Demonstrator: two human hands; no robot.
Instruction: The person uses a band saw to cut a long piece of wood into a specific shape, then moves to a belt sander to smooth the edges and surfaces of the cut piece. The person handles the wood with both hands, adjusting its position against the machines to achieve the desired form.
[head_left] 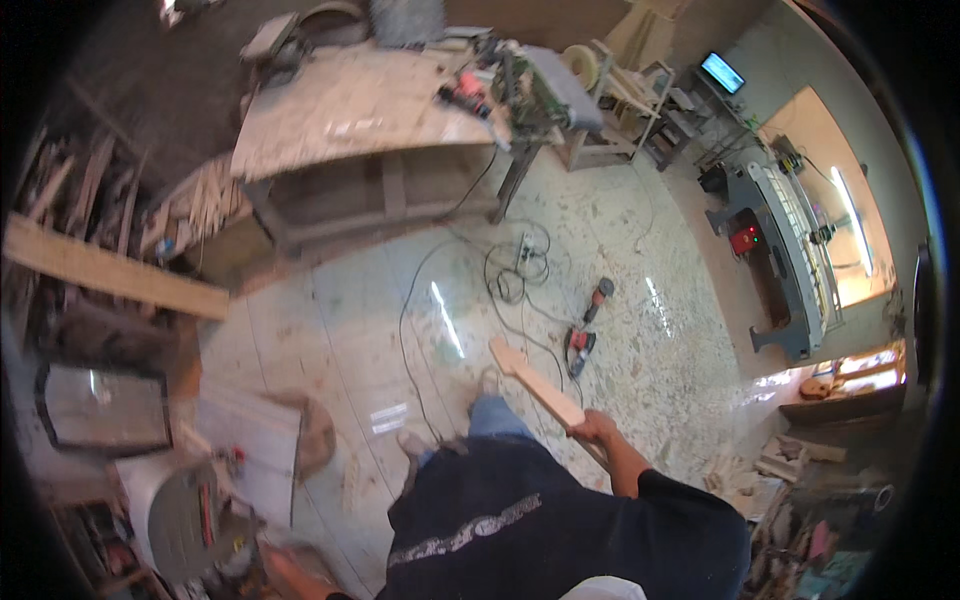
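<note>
Pale bare wood plank (pixel 538 385), glossy dusty floor (pixel 640 300), rough worn wooden workbench (pixel 350 110)

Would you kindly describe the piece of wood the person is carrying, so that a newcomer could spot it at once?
Start at the pale, dust-strewn workshop floor in the middle of the view, below the big workbench. Just above the person's dark shirt, the right hand grips a light wooden slat that points up and left. Unlike the red power tools lying nearby, it is held off the floor.

Dusty pale floor (pixel 330 300), cluttered wooden workbench (pixel 350 110), grey machine (pixel 785 260) by sunlit wall (pixel 830 190).
</note>
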